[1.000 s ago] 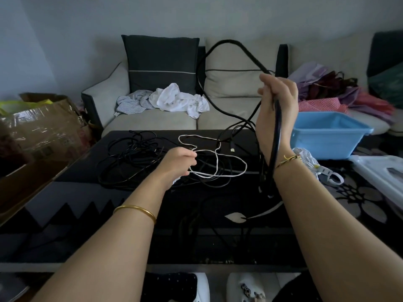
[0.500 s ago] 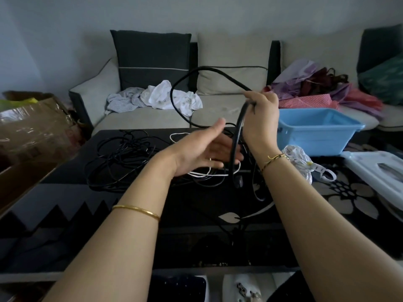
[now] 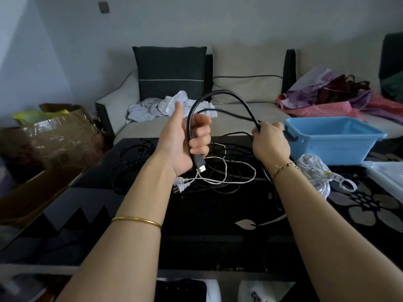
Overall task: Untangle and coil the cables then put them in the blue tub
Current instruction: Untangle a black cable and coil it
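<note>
Head: left grip (image 3: 185,140), right grip (image 3: 270,141) clasp black cable (image 3: 229,93) loop above table (image 3: 196,216); blue tub (image 3: 327,150) rim just right.

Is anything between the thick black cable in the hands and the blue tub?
Nothing visible. The thick black cable is held up by the left hand and right hand; the open blue plastic tub sits just beyond the right hand.

One thick black cable (image 3: 226,91): arched loop held up between left hand (image 3: 181,144) and right hand (image 3: 271,144), gripped by both; flat connector (image 3: 199,165) hangs just below left fist. Tangle of thin black cables (image 3: 128,155) on table beyond left hand, thin white cable (image 3: 239,182) with two-prong plug looped beside it. White coiled bundle (image 3: 314,171) just right of right wrist. Blue tub (image 3: 331,151) upright, open, just right of right hand.
</note>
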{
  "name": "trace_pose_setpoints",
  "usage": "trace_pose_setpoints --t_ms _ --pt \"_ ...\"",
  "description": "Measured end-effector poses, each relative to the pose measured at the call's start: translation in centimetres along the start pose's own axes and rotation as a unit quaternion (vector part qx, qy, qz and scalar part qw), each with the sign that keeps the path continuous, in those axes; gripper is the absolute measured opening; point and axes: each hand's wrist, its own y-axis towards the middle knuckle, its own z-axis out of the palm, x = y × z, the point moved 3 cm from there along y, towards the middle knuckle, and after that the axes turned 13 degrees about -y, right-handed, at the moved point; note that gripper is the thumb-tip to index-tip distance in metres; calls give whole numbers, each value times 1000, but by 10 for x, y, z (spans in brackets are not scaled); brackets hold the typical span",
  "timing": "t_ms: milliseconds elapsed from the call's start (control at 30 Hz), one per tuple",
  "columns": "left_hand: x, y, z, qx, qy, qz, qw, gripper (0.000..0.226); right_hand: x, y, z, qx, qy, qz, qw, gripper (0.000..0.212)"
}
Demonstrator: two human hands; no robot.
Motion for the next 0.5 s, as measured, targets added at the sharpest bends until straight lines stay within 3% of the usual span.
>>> trace_pose_setpoints --t_ms 133,200,267,367,433,500 --pt "-4 -1 5 0 -42 60 997 32 -3 -9 15 126 -48 -88 987 28" --pt "-3 1 3 -17 -39 74 996 28 -1 -16 19 167 -83 -134 973 28" --pt "-3 4 0 -33 -68 95 993 27 4 -19 16 100 -109 -181 972 27" --pt "-7 8 -5 -36 -134 128 982 23 13 -26 9 -80 -84 -294 949 21" --pt "-10 10 -5 -26 -150 151 977 22 16 -31 9 -123 -46 -364 922 16" --pt "-11 14 -6 -19 -147 178 973 23 20 -38 10 -116 -14 -416 902 13"
